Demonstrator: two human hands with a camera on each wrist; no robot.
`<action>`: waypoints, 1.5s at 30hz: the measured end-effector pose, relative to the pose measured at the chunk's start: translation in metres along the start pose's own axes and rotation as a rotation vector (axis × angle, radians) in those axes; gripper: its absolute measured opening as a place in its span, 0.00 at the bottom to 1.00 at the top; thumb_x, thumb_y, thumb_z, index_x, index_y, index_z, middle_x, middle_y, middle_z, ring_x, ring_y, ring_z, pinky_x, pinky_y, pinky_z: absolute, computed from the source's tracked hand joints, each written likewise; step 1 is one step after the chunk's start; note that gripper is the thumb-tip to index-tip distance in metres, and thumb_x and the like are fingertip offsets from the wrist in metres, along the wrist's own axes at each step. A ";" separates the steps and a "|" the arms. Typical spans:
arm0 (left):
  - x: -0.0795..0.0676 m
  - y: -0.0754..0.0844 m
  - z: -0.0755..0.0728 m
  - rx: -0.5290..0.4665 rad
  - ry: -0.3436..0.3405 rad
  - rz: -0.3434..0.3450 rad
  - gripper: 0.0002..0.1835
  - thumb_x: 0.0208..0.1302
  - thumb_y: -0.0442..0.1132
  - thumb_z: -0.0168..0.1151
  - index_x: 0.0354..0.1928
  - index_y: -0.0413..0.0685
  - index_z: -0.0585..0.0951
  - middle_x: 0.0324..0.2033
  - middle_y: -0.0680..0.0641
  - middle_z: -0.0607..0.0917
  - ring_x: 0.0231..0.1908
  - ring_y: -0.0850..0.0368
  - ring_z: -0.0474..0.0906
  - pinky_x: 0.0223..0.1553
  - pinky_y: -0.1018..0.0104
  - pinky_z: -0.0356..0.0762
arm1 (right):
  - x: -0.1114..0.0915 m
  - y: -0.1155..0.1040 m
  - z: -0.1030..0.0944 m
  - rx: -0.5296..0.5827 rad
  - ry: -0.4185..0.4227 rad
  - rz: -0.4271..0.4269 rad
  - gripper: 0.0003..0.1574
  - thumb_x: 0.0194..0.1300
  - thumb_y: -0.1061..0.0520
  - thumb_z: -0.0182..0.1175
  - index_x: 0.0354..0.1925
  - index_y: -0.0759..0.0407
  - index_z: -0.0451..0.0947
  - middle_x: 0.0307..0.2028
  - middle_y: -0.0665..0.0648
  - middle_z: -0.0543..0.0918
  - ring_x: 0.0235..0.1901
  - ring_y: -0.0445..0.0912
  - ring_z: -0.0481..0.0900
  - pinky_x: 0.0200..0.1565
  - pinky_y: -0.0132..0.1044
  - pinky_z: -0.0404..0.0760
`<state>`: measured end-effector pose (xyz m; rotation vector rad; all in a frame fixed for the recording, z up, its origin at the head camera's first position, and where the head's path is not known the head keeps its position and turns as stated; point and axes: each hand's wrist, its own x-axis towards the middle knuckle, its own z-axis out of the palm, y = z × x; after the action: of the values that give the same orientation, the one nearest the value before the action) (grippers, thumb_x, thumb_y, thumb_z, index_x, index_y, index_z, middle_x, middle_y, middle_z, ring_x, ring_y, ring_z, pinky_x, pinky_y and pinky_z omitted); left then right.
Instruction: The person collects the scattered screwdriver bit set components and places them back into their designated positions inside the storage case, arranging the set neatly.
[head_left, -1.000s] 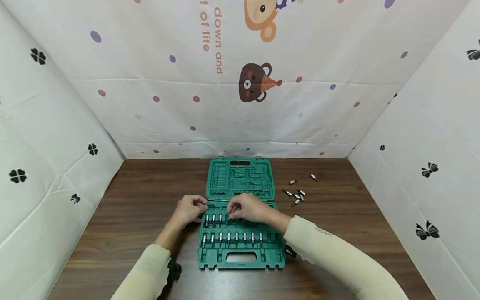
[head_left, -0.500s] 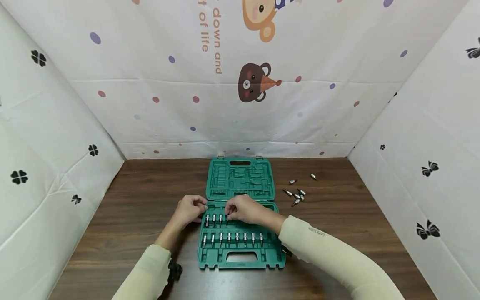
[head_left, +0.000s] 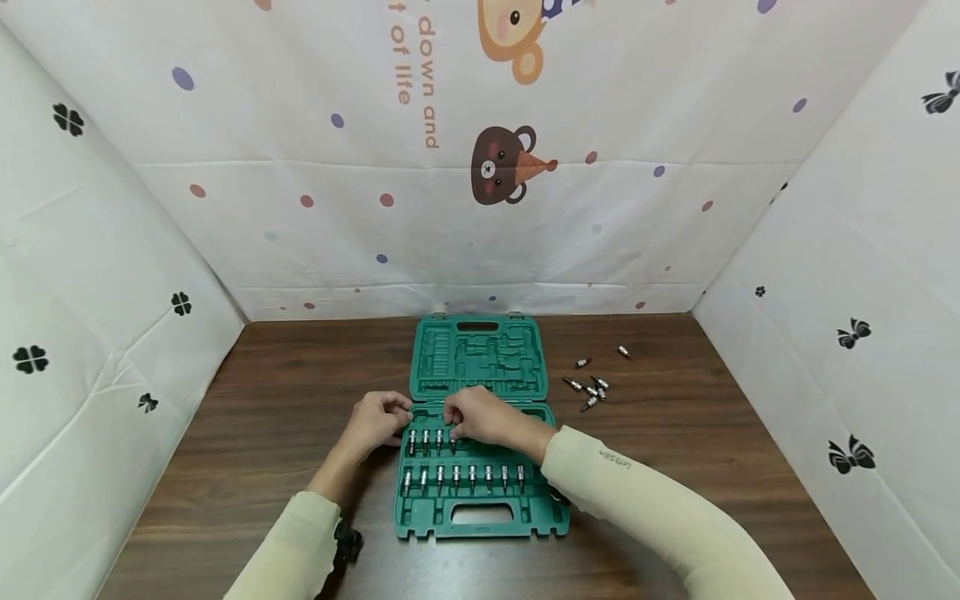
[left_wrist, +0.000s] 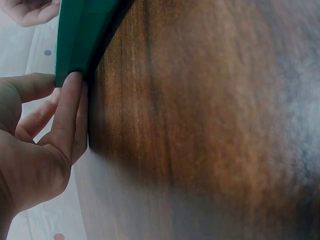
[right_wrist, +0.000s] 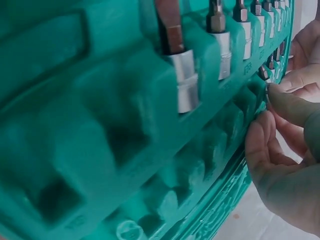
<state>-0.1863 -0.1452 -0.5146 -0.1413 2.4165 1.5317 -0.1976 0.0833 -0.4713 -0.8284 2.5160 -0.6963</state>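
A green plastic tool case (head_left: 480, 497) lies unfolded on the wooden table. At its left edge, my left hand (head_left: 378, 419) pinches the case wall between thumb and fingers; the left wrist view shows the thumb on the rim of the green wall (left_wrist: 82, 40). Over the upper row my right hand (head_left: 483, 417) pinches the top of a bit socket (head_left: 453, 447) that sits in line with three others. A fuller row of bit sockets (head_left: 456, 477) fills slots closer to the handle. The right wrist view has silver-bodied bit sockets (right_wrist: 187, 82) seated in molded recesses.
Several loose bit sockets (head_left: 592, 390) lie in a small group on the table, right of the case. The molded lid (head_left: 480, 360) rests flat at the back, near the white printed cloth wall (head_left: 375, 233). A black wrist device (head_left: 347, 543) is on the left forearm.
My right hand has moved slightly left, and the bit socket under its fingers now lines up with the others in the upper row. The left hand has stayed on the case edge.
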 end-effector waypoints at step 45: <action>-0.001 0.001 0.000 0.000 -0.005 0.002 0.08 0.71 0.31 0.63 0.48 0.40 0.86 0.36 0.44 0.84 0.34 0.54 0.84 0.31 0.57 0.90 | 0.001 0.006 -0.005 -0.076 -0.023 -0.010 0.14 0.65 0.56 0.73 0.48 0.51 0.84 0.45 0.49 0.84 0.45 0.39 0.80 0.46 0.32 0.83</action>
<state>-0.1860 -0.1452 -0.5136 -0.1348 2.4141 1.5307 -0.2034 0.0889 -0.4712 -0.8705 2.5327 -0.5942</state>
